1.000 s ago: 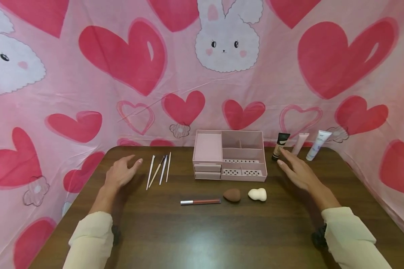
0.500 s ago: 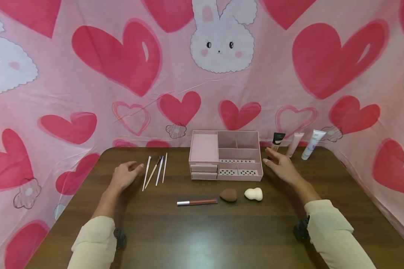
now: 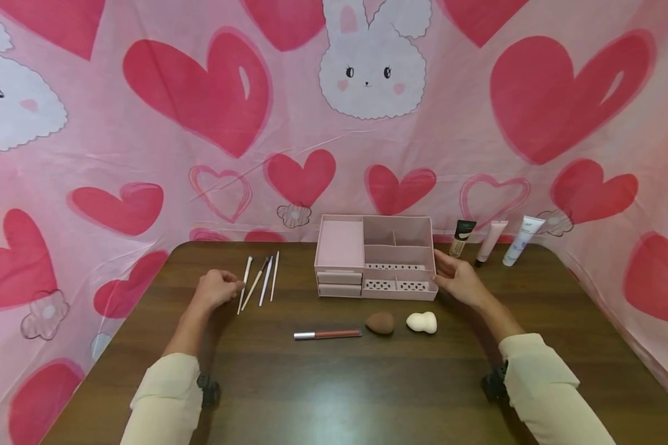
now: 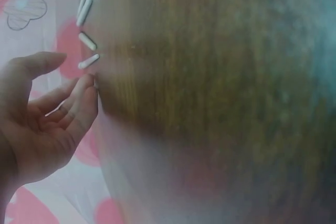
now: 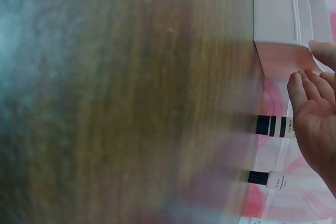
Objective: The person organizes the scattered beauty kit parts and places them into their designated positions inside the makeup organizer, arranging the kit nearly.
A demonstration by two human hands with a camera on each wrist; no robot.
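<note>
My left hand (image 3: 218, 289) is at the leftmost slim white brush (image 3: 245, 284), thumb and fingers apart in the left wrist view. Whether it touches the brush I cannot tell. Beside that brush lie a wooden-handled brush (image 3: 255, 285) and two more thin white sticks, one a brush (image 3: 266, 283). A pink desktop organizer (image 3: 341, 244) with compartments and two small drawers stands at the back middle. My right hand (image 3: 461, 283) is at the organizer's right side, fingers extended along its wall and thumb near the front corner.
A lip gloss tube (image 3: 327, 335), a brown makeup sponge (image 3: 380, 322) and a cream sponge (image 3: 422, 322) lie before the organizer. Right of it stand a black-capped foundation tube (image 3: 462, 238), a pink tube (image 3: 491, 242) and a white tube (image 3: 523, 241). A patterned cloth hangs behind.
My right hand has moved left from beside the black-topped tube to the organizer's right side. My left hand has moved right and slightly down to the leftmost brush.
</note>
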